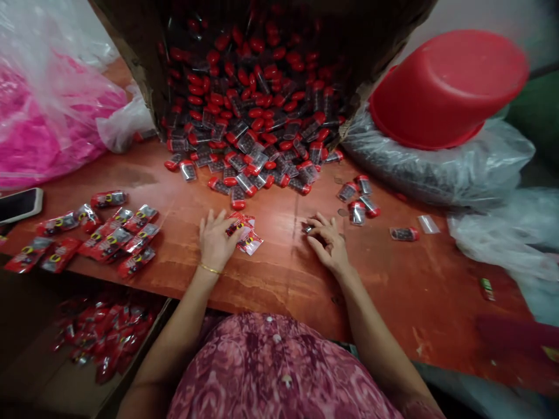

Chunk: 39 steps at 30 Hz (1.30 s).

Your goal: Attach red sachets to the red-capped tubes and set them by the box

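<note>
My left hand [218,241] rests on the table, thumb and index finger closing on a red printed sleeve [236,227]. More flat red sleeves [251,241] lie just beside its thumb. My right hand [327,241] is curled, its fingertips around a small dark, shiny piece [308,228], mostly hidden, perhaps a container. Beyond both hands spreads a heap of small clear containers [257,160] with red caps and dark contents. On the left lie several containers in red printed sleeves [116,241].
A large cardboard box [135,52] spills the heap. A red bucket [449,87] stands upside down on a filled plastic bag [419,169]. Loose containers [358,210] lie right. A phone [20,205] and pink-filled bag [52,128] are left; below sits an open box of red packets [105,331].
</note>
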### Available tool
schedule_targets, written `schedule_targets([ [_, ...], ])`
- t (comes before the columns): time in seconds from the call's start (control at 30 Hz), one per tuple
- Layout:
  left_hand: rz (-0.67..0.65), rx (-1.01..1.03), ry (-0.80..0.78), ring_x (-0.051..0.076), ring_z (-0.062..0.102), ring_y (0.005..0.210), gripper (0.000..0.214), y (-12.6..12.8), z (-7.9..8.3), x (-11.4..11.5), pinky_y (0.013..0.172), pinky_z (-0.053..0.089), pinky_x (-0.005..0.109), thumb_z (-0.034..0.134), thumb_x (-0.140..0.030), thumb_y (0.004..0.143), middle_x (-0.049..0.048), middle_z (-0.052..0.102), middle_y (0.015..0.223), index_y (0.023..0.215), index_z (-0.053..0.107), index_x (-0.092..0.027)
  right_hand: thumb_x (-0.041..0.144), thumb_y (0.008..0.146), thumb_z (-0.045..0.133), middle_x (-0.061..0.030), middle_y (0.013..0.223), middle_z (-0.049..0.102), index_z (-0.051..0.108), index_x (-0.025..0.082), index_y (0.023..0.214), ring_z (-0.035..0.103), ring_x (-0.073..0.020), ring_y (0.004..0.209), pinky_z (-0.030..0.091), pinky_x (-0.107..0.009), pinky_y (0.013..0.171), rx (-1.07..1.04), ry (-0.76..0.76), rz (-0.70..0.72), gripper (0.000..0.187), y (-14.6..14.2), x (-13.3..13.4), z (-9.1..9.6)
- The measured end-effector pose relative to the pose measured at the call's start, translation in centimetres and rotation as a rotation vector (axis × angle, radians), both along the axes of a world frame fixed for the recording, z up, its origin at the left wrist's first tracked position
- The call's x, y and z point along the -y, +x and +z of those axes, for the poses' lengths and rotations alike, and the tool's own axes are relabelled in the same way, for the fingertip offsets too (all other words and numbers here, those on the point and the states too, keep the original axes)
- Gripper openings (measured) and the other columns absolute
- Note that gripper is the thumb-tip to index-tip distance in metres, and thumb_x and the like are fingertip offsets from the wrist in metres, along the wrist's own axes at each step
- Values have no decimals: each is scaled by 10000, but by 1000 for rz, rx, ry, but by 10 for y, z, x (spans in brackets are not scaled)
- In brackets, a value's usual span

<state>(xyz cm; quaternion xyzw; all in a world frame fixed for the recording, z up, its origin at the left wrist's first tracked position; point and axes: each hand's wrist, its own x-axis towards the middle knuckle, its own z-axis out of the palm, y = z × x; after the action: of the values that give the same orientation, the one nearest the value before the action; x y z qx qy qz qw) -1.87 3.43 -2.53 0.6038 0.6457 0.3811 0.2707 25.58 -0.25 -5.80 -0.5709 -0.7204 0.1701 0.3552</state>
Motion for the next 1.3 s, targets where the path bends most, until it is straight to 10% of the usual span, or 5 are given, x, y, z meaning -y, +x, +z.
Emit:
schedule_targets([
  [0.3,7,-68,59,337,393,1282,101,-3,-16,-2,1059,142,574,647,-318,707,72,655,1155,750,732,-284,302,811,500,-84,951,684,605,232,747,591,-263,1025,397,-496,948,-175,150,-163,142,-43,19,20],
  [0.63,-76,79,155,260,381,1305,140,30,26,33,1098,163,490,636,-296,742,57,578,1274,853,720,-286,473,769,543,3,709,608,592,212,789,545,-142,660,460,-270,644,-856,-316,-44,266,-128,-2,38],
  [0.73,2,240,58,250,497,1197,244,30,24,40,1035,326,386,684,-343,697,47,638,1180,928,704,-264,478,772,524,26,588,516,549,196,638,462,-113,568,403,-243,572,-833,-258,-117,313,-124,-4,41],
  [0.93,-140,829,-674,172,628,684,452,42,23,46,590,488,241,663,-579,624,48,682,710,749,699,-146,428,819,466,53,517,352,419,200,546,327,-84,495,282,-224,481,-698,-144,-187,358,-110,6,39],
  [1.3,126,1140,-589,92,593,564,355,59,30,29,561,474,197,842,-337,426,-7,666,617,647,648,-136,405,908,274,-6,578,510,495,187,606,486,-130,571,347,-247,566,-239,-209,-259,433,-85,4,41],
])
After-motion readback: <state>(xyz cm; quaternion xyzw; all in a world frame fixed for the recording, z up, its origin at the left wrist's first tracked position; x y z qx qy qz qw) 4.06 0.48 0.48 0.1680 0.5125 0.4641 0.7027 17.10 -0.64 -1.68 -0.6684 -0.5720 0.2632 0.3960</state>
